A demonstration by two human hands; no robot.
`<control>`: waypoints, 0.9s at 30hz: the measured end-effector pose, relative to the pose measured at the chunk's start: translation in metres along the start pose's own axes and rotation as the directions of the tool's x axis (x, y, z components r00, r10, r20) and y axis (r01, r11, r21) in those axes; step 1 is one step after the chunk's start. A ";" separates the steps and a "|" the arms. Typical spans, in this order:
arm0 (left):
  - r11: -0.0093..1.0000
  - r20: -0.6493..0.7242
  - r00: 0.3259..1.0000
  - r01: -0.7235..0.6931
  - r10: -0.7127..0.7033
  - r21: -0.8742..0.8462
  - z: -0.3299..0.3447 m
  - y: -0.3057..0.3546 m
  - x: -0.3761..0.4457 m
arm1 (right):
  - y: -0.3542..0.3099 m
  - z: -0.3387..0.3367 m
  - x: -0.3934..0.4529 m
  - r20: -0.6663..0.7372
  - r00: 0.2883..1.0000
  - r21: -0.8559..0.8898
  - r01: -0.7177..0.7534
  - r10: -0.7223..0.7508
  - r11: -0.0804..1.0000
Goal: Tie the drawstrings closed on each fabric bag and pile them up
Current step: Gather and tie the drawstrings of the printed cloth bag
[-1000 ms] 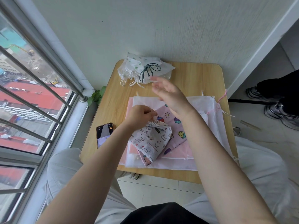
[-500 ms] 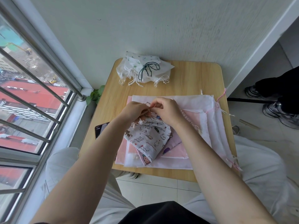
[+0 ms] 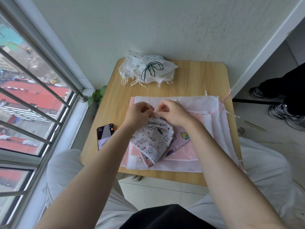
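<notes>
A small grey bag with a cat print (image 3: pixel 152 138) lies on a stack of flat pink and white bags (image 3: pixel 194 129) in the middle of the wooden table (image 3: pixel 198 76). Its mouth is gathered under my fingers. My left hand (image 3: pixel 137 113) pinches one white drawstring end at the bag's neck. My right hand (image 3: pixel 173 112) pinches the other end just beside it, fingers curled. A strawberry-print pink bag (image 3: pixel 181 138) shows under the cat bag. A pile of tied white bags (image 3: pixel 145 68), one with a dark green cord, sits at the table's far edge.
A black phone (image 3: pixel 104 135) lies on the table's left edge beside my left forearm. A barred window (image 3: pixel 33 96) runs along the left, a white wall stands behind the table. Another person's dark trousers and sneakers (image 3: pixel 280 111) are on the floor at the right.
My right hand came down from above the table to the bag's neck and met my left hand. Both now hold the drawstring ends close together. The bag has shifted slightly.
</notes>
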State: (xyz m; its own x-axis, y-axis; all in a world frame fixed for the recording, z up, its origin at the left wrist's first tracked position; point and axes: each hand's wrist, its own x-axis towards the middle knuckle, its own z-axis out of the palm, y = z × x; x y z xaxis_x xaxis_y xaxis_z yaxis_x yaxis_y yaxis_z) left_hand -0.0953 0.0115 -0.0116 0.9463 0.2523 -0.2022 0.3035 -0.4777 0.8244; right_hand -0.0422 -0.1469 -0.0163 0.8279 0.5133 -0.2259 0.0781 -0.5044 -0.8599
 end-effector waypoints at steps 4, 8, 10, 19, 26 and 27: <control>0.999 -0.006 0.999 -0.034 0.034 0.034 -0.001 0.004 -0.001 | -0.006 0.008 0.002 -0.047 0.996 0.068 0.077 -0.074 0.995; 0.998 -0.003 0.999 -0.035 0.035 0.043 -0.004 0.003 -0.001 | -0.006 0.017 0.005 -0.169 0.980 -0.078 0.093 -0.105 0.993; 1.000 -0.028 0.999 -0.021 0.022 0.020 -0.007 0.003 -0.001 | -0.007 0.018 0.004 -0.199 0.972 -0.105 0.109 -0.128 0.989; 0.998 -0.030 0.998 0.056 -0.057 -0.034 -0.010 0.009 0.001 | -0.006 0.022 0.002 -0.289 0.940 -0.180 0.130 -0.179 0.975; 0.985 -0.030 0.995 -0.086 0.091 0.153 -0.005 0.009 0.000 | -0.011 0.021 0.005 -0.184 0.963 -0.419 0.106 -0.198 0.902; 0.981 -0.036 0.993 -0.101 0.108 0.163 -0.005 0.009 0.000 | -0.013 0.020 0.006 -0.146 0.968 -0.475 0.112 -0.204 0.873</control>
State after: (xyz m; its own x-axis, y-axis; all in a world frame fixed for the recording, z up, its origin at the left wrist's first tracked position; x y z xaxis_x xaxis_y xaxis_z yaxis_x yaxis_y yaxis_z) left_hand -0.0930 0.0114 -0.0014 0.9691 0.2289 -0.0926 0.2201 -0.6315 0.7435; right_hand -0.0498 -0.1234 -0.0158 0.8665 0.4986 0.0234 0.4250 -0.7125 -0.5582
